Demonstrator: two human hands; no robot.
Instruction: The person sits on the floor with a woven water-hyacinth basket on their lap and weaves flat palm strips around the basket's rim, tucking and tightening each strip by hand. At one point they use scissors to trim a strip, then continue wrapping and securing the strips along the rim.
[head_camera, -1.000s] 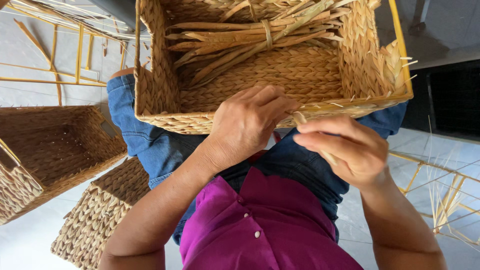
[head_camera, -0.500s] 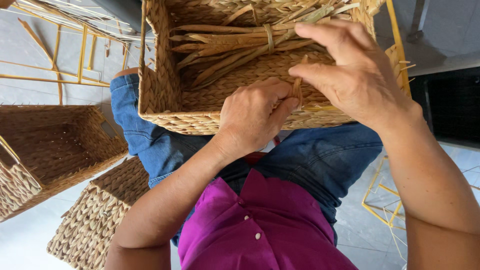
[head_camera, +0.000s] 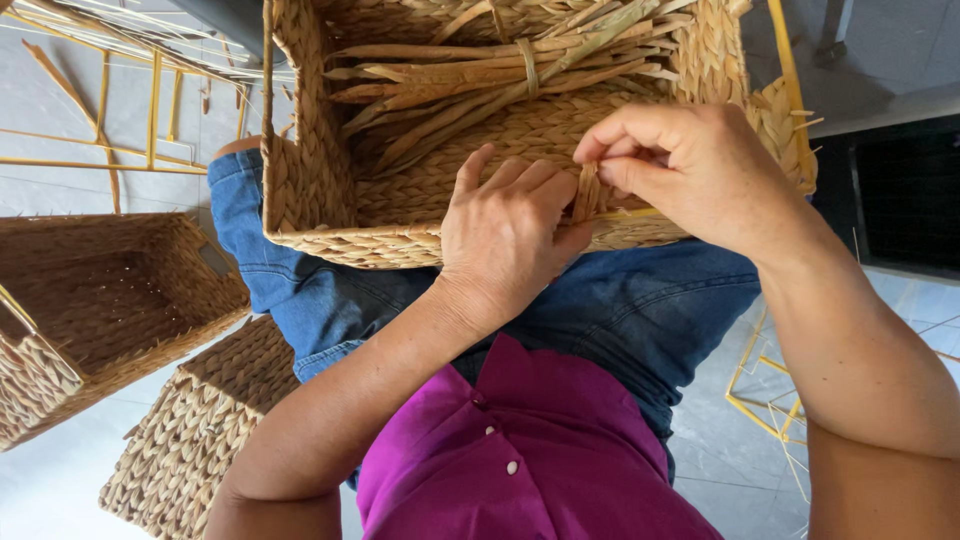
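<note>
The woven strand (head_camera: 587, 192) stands up from the near rim of the half-made basket (head_camera: 400, 215), which rests on your lap across your jeans (head_camera: 640, 310). You have the basket tipped toward you with its open side facing you, so the rim being worked sits right under your eyes.

Your right hand (head_camera: 690, 170) pinches the top of the strand between thumb and fingers (head_camera: 612, 140), closed tight on it and drawing it upright, which keeps the fibre taut against the rim. Your left hand (head_camera: 510, 235) lies flat over the near wall just beside the strand, fingers (head_camera: 530, 180) spread and pressing the weave, not closed round anything; it braces the wall so the pull does not shift the basket.

Inside the basket lies a tied bundle of dried stalks (head_camera: 500, 75), spare stock kept within reach of both hands.

Outward, on the floor (head_camera: 60, 480) at your left, a finished rectangular basket (head_camera: 100, 300) sits open, and a second one (head_camera: 190, 430) lies overturned near your knee. Bare yellow wire frames (head_camera: 120, 130) lean at the far left, another wire frame (head_camera: 770, 400) at your right.
</note>
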